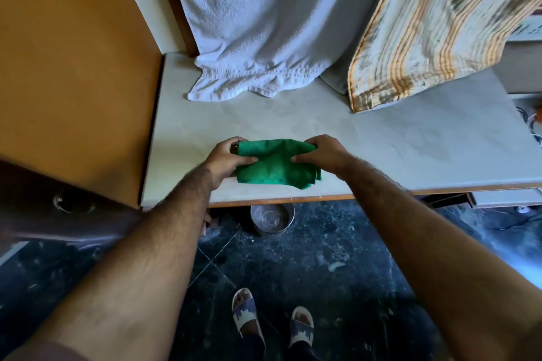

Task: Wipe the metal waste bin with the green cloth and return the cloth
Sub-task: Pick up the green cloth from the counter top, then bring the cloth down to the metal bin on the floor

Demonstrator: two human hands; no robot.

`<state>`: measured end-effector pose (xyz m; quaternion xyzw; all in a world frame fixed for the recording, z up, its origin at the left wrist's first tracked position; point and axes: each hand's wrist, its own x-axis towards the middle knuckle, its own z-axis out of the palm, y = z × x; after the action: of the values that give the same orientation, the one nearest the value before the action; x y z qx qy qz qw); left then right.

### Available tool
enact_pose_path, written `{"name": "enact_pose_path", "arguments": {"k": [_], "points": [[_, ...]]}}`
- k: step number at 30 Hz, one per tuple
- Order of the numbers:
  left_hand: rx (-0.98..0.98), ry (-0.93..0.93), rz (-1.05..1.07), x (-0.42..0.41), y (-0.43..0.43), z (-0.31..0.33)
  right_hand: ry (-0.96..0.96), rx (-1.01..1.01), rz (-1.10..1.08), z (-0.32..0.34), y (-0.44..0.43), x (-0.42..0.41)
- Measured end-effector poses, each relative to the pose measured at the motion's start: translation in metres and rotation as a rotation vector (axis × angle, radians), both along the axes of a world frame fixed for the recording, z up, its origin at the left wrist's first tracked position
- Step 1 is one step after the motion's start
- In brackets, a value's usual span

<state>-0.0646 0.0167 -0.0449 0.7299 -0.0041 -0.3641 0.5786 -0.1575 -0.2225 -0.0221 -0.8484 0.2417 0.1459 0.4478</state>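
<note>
The green cloth [275,165], folded into a small rectangle, lies on the pale table top [410,138] near its front edge. My left hand [224,161] pinches its left end and my right hand [321,154] pinches its right end, thumbs pressed on top. The metal waste bin [272,218] stands on the dark floor under the table's front edge, its shiny inside facing up; the table edge hides its far part.
A white towel [258,38] and a striped orange-and-white cloth [425,38] hang down onto the back of the table. An orange cabinet side [73,67] closes off the left. My sandalled feet [272,316] stand on the dark marbled floor.
</note>
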Motion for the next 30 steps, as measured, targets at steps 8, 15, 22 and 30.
{"name": "enact_pose_path", "arguments": {"k": [8, 15, 22, 30], "points": [[-0.026, 0.196, 0.104, -0.091, 0.009, -0.018, 0.186, 0.253, 0.292, -0.014, 0.014, -0.057], [0.119, 0.213, 0.402, -0.154, 0.025, -0.097, 0.19, 0.201, 0.259, -0.081, 0.041, -0.105], [0.03, 0.488, 0.475, -0.216, 0.031, -0.199, 0.193, -0.003, 0.275, -0.173, 0.104, -0.147], [-0.226, 0.609, 0.545, -0.231, 0.043, -0.336, 0.076, 0.093, 0.256, -0.316, 0.182, -0.168]]}}
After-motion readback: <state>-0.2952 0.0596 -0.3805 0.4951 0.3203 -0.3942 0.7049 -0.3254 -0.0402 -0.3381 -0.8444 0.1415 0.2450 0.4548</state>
